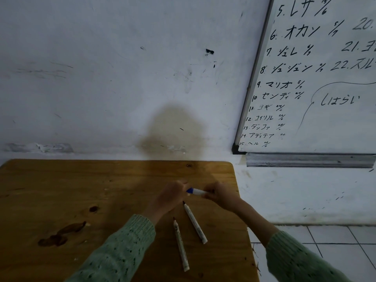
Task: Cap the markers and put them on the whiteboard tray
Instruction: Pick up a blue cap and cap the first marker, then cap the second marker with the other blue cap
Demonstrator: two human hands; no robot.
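Left hand pinched the blue cap, right hand gripped the marker; best kept coaxial and pushed until seated.

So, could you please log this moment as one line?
both hands hold blue marker | two uncapped markers on table | tray empty

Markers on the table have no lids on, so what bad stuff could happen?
The two uncapped markers lie tips bare on the wooden table, near both sleeves. A sleeve might brush a tip and get inked, or knock one rolling off the table's right edge. The blue cap, pressed between both hands, could slip.
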